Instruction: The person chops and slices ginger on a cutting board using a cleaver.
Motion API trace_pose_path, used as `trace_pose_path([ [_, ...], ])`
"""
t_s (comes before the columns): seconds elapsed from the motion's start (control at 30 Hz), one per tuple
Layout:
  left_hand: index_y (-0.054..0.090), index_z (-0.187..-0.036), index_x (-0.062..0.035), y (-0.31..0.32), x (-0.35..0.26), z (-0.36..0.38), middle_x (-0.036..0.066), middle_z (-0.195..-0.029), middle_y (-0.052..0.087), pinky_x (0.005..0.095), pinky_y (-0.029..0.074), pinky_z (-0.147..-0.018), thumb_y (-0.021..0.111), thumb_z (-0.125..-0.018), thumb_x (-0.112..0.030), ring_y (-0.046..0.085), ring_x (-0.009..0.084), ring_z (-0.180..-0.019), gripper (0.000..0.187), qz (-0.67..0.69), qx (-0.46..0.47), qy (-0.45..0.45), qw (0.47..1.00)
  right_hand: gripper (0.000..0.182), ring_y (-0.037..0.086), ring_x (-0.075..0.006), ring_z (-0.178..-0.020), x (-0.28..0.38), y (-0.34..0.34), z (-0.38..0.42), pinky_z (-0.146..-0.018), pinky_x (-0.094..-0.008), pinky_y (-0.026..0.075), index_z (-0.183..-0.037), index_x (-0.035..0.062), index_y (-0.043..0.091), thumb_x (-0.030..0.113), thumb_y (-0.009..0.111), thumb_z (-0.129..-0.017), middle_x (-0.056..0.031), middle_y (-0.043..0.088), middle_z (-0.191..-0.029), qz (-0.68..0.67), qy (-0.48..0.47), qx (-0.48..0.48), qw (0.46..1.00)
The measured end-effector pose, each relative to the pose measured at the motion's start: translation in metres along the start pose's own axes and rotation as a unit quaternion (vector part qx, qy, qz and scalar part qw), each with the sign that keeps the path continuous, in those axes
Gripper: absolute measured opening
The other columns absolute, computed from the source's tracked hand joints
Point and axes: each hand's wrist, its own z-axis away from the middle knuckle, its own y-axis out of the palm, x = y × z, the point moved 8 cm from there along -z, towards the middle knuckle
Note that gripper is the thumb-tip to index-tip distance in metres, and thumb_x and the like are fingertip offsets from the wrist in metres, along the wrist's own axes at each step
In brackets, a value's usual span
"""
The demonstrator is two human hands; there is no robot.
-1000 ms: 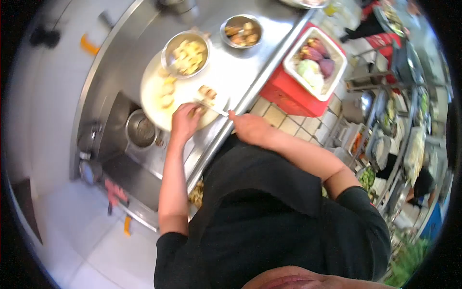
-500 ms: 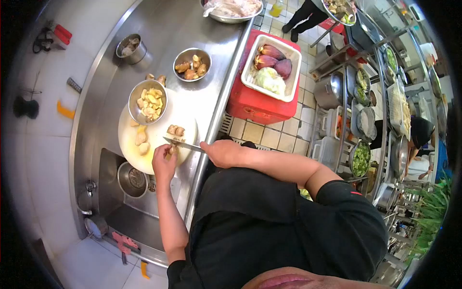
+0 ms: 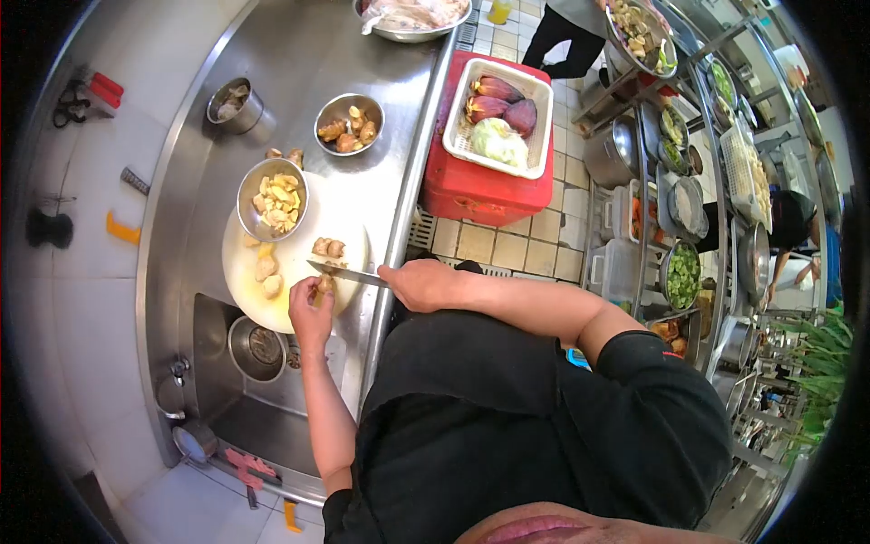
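Note:
My right hand [image 3: 424,285] is closed on the handle of a knife [image 3: 349,274], its blade lying across a round white cutting board [image 3: 349,213]. Between the fingers of my left hand [image 3: 311,310] is a piece of ginger root [image 3: 326,285], close to the blade. Just beyond the blade lie brown unpeeled ginger pieces [image 3: 329,247]. Peeled yellowish ginger [image 3: 266,267] rests on the board's left part. A steel bowl [image 3: 243,207] of peeled pieces stands on the board's far side.
Farther along the steel counter are a bowl of unpeeled ginger [image 3: 350,124] and a metal pot [image 3: 236,106]. A sink [image 3: 213,340] lies left. Right, a white basket [image 3: 453,127] of purple buds sits on a red box [image 3: 480,195]. Shelves [image 3: 639,218] and other people are beyond.
My head view has shifted slightly. Both hands stay at nearly the same spot with knife and ginger. At the top, a person carrying a bowl of food shows more fully.

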Motion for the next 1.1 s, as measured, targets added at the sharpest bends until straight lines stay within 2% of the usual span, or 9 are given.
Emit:
trace_pose_path([
  [0.27, 0.068, -0.119, -0.0013, 0.002, 0.004, 0.002, 0.011, -0.118, 0.064, 0.0378, 0.055, -0.101, 0.081, -0.09, -0.006, 0.065, 0.0236, -0.111, 0.033, 0.03, -0.001, 0.002, 1.0, 0.033, 0.072, -0.0504, -0.09, 0.003, -0.011, 0.006, -0.079, -0.0605, 0.055, -0.13, 0.001, 0.055, 0.013, 0.052, -0.1, -0.0305, 0.072, -0.091, -0.014, -0.011, -0.055, 0.998],
  [0.4, 0.068, -0.119, -0.001, 0.001, -0.007, 0.005, 0.014, -0.12, 0.064, 0.0387, 0.056, -0.1, 0.08, -0.087, -0.004, 0.066, 0.0273, -0.11, 0.034, -0.019, -0.014, 0.016, 1.0, 0.025, 0.071, -0.0515, -0.085, 0.008, -0.022, 0.01, -0.077, -0.062, 0.054, -0.122, 0.003, 0.057, 0.017, 0.05, -0.103, -0.0296, 0.072, -0.087, -0.029, -0.019, -0.083, 0.996],
  [0.6, 0.066, -0.124, -0.0009, 0.007, 0.012, 0.008, 0.014, -0.125, 0.061, 0.0395, 0.054, -0.106, 0.083, -0.087, -0.005, 0.065, 0.0272, -0.116, 0.041, 0.024, -0.04, -0.013, 0.999, 0.022, 0.069, -0.0525, -0.081, 0.017, -0.049, 0.005, -0.073, -0.064, 0.052, -0.119, 0.0039, 0.057, 0.02, 0.055, -0.104, -0.028, 0.07, -0.08, -0.059, -0.069, -0.147, 0.985],
  [0.73, 0.064, -0.127, -0.0001, 0.012, 0.026, 0.012, 0.013, -0.129, 0.06, 0.04, 0.052, -0.11, 0.082, -0.089, -0.004, 0.063, 0.0271, -0.122, 0.043, 0.073, -0.081, -0.016, 0.994, 0.021, 0.068, -0.0515, -0.082, 0.031, -0.086, -0.007, -0.074, -0.0628, 0.05, -0.118, 0.0045, 0.055, 0.022, 0.055, -0.106, -0.027, 0.068, -0.079, -0.044, -0.102, -0.113, 0.987],
  [0.83, 0.064, -0.126, 0.0005, 0.012, 0.023, 0.015, 0.016, -0.13, 0.061, 0.0391, 0.056, -0.107, 0.083, -0.086, -0.004, 0.064, 0.0303, -0.121, 0.044, 0.028, -0.114, 0.011, 0.993, 0.022, 0.068, -0.0513, -0.084, 0.038, -0.112, -0.034, -0.075, -0.0619, 0.05, -0.119, 0.0075, 0.055, 0.026, 0.055, -0.107, -0.0268, 0.068, -0.081, -0.039, -0.135, -0.076, 0.987],
  [0.93, 0.064, -0.126, 0.0004, 0.01, 0.013, 0.017, 0.017, -0.132, 0.061, 0.04, 0.057, -0.106, 0.082, -0.087, -0.003, 0.063, 0.0315, -0.123, 0.043, 0.015, -0.156, 0.0, 0.988, 0.021, 0.068, -0.0509, -0.085, 0.041, -0.14, -0.061, -0.075, -0.0607, 0.049, -0.119, 0.0073, 0.055, 0.025, 0.054, -0.108, -0.0265, 0.068, -0.083, -0.064, -0.177, -0.041, 0.981],
  [1.0, 0.065, -0.124, 0.0001, 0.01, 0.014, 0.017, 0.018, -0.132, 0.062, 0.0408, 0.058, -0.104, 0.081, -0.086, -0.003, 0.064, 0.0322, -0.121, 0.042, 0.021, -0.208, -0.043, 0.977, 0.022, 0.067, -0.0508, -0.084, 0.037, -0.156, -0.084, -0.074, -0.0593, 0.049, -0.119, 0.0062, 0.056, 0.025, 0.056, -0.108, -0.0266, 0.068, -0.084, -0.067, -0.208, -0.03, 0.975],
  [1.07, 0.067, -0.121, -0.0006, 0.014, 0.014, 0.017, 0.017, -0.129, 0.064, 0.0401, 0.057, -0.104, 0.08, -0.083, -0.003, 0.066, 0.0315, -0.119, 0.041, 0.018, -0.23, -0.091, 0.969, 0.021, 0.066, -0.0493, -0.084, 0.029, -0.175, -0.105, -0.072, -0.0534, 0.05, -0.115, 0.0032, 0.058, 0.023, 0.059, -0.108, -0.0264, 0.066, -0.083, -0.091, -0.237, -0.031, 0.967],
  [1.1, 0.067, -0.12, -0.0007, 0.014, 0.008, 0.017, 0.017, -0.127, 0.065, 0.0398, 0.057, -0.104, 0.08, -0.083, -0.004, 0.067, 0.0315, -0.118, 0.04, 0.011, -0.251, -0.105, 0.962, 0.022, 0.067, -0.0444, -0.084, 0.019, -0.179, -0.119, -0.074, -0.0489, 0.051, -0.12, 0.0024, 0.059, 0.021, 0.06, -0.108, -0.026, 0.067, -0.089, -0.083, -0.242, -0.02, 0.966],
])
